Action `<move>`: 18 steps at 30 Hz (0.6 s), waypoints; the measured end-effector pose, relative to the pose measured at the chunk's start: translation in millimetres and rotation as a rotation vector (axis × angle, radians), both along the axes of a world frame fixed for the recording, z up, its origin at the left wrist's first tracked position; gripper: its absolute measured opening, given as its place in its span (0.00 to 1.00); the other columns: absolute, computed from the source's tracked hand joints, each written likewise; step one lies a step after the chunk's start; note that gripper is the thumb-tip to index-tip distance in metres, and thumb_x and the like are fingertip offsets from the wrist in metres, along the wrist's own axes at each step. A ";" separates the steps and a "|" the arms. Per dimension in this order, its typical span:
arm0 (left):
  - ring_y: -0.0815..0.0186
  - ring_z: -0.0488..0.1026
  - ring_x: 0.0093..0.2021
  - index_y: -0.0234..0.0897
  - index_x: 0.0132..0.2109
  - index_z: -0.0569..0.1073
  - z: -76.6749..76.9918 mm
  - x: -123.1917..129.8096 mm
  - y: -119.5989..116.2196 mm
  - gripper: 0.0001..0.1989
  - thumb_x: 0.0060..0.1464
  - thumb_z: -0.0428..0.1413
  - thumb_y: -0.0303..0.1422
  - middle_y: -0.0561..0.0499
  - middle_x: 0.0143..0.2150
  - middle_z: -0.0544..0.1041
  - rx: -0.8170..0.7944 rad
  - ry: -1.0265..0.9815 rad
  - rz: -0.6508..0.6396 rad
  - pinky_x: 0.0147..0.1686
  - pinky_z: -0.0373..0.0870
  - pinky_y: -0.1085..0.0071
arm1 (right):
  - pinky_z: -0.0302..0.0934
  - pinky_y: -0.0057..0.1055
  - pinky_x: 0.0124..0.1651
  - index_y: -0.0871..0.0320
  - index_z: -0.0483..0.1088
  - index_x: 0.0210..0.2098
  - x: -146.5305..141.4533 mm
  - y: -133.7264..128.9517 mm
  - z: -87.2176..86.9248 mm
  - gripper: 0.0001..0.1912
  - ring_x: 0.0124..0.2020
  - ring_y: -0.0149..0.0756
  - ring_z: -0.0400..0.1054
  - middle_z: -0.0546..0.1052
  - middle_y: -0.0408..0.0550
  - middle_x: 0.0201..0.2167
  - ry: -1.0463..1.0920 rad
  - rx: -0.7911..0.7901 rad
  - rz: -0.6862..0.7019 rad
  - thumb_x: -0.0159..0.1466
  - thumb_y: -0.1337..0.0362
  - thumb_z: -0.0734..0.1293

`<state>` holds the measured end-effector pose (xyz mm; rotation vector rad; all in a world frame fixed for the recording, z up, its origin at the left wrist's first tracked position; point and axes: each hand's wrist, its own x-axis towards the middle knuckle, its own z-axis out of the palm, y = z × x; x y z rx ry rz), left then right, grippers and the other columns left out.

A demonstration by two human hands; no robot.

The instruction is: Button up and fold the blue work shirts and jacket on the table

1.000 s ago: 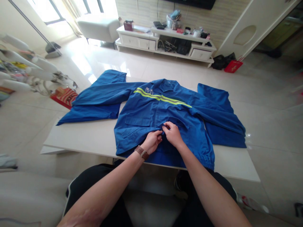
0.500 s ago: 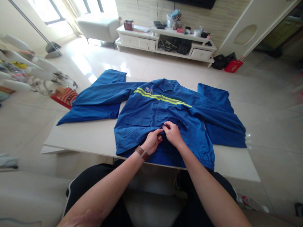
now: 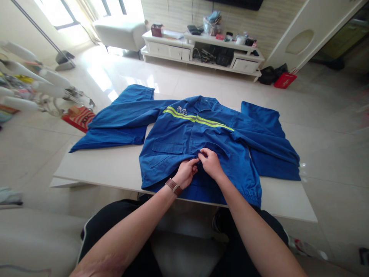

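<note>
A blue jacket (image 3: 175,132) with a yellow-green and grey stripe across the chest lies front up, its collar away from me. My left hand (image 3: 186,172), with a brown watch strap on the wrist, pinches the jacket's front edge low at the middle. Touching it on the right, my right hand (image 3: 210,162) grips the same edge between thumb and fingers. The fingertips hide whatever small part lies between them. Other blue cloth shows under both sleeves, on the left (image 3: 115,139) and on the right (image 3: 275,165).
The jacket rests on a white table (image 3: 95,165). Left of it stand white thread cones (image 3: 49,89) and a red bag (image 3: 77,118). Beyond the table are a white cabinet (image 3: 164,49), a pale stool (image 3: 121,34) and a red bag on the floor (image 3: 285,80).
</note>
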<state>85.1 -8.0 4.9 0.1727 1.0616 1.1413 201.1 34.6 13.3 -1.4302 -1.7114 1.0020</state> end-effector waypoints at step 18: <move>0.78 0.57 0.19 0.35 0.30 0.72 -0.4 0.6 2.0 0.10 0.47 0.66 0.32 0.60 0.22 0.67 0.006 0.019 0.050 0.25 0.59 0.75 | 0.57 0.31 0.33 0.55 0.69 0.27 2.7 3.5 -4.6 0.11 0.27 0.36 0.65 0.72 0.42 0.23 0.047 -0.028 -0.021 0.60 0.55 0.63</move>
